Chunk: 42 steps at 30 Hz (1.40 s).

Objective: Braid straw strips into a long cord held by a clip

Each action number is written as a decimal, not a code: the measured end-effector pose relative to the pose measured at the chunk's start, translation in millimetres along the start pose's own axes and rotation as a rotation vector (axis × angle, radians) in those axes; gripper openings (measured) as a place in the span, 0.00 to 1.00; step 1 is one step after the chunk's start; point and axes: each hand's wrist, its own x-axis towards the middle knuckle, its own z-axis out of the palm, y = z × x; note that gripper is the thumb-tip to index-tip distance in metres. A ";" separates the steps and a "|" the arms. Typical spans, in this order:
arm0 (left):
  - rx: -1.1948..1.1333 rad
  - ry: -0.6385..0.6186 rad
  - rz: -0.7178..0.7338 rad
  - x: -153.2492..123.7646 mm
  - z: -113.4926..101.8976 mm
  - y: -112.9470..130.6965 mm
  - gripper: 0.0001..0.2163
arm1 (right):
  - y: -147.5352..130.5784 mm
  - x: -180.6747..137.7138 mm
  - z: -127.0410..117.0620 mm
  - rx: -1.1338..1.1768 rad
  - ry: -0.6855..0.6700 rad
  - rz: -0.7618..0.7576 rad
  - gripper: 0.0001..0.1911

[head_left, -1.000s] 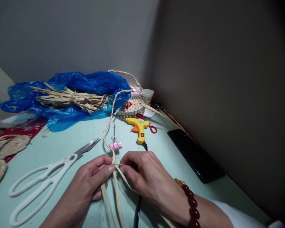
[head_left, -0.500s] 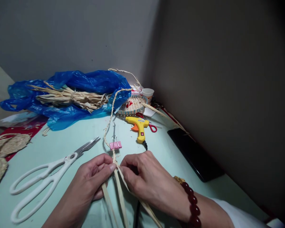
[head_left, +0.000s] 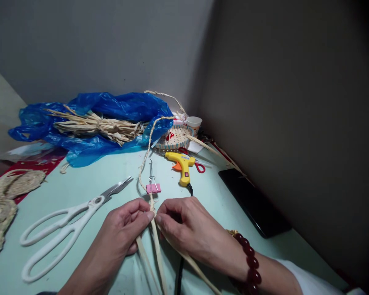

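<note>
A thin braid of pale dried plant strips (head_left: 147, 157) runs down the table to a pink binder clip (head_left: 153, 188), which grips it. Just below the clip, my left hand (head_left: 126, 227) pinches the braid's end between thumb and forefinger. Close on its right, my right hand (head_left: 190, 229) is closed on one loose strip, whose tail (head_left: 199, 272) comes out beneath the palm. Two more strips (head_left: 157, 254) hang down toward me, one passing under my left fingers. A beaded bracelet (head_left: 249, 258) circles my right wrist.
White-handled scissors (head_left: 90, 207) lie left of my hands. Beyond are a yellow glue gun (head_left: 184, 166), red-handled scissors (head_left: 199, 167), a woven basket (head_left: 175, 139) and a cup (head_left: 193, 123). A straw bundle (head_left: 101, 125) rests on a blue plastic bag (head_left: 119, 100). A black phone-like slab (head_left: 253, 203) lies right.
The whole view has shifted slightly, so things sit a little farther right. My right fingertips have drawn closer to my left thumb at the braid. Both hands keep their hold.
</note>
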 end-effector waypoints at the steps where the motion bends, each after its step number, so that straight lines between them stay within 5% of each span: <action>1: -0.008 -0.002 0.004 0.5 -0.1 -0.1 0.12 | -0.3 0.0 -0.1 0.001 0.002 0.001 0.13; 11: 0.008 0.004 0.019 1.2 4.7 3.7 0.12 | 3.2 2.5 5.7 -0.056 0.098 -0.029 0.07; 23: 0.008 0.052 0.011 0.4 6.2 1.3 0.12 | 3.7 1.8 3.1 0.098 0.034 0.053 0.10; 28: -0.082 0.025 -0.047 -2.3 7.1 4.8 0.14 | -0.6 -5.2 0.0 -0.191 0.202 -0.041 0.06; 33: -0.075 0.016 -0.007 0.7 6.4 2.9 0.14 | 5.3 -9.6 15.1 -0.601 0.412 -0.336 0.07; 42: -0.061 0.062 -0.015 0.2 6.9 2.3 0.16 | 6.0 -11.1 24.5 -0.874 0.474 -0.514 0.07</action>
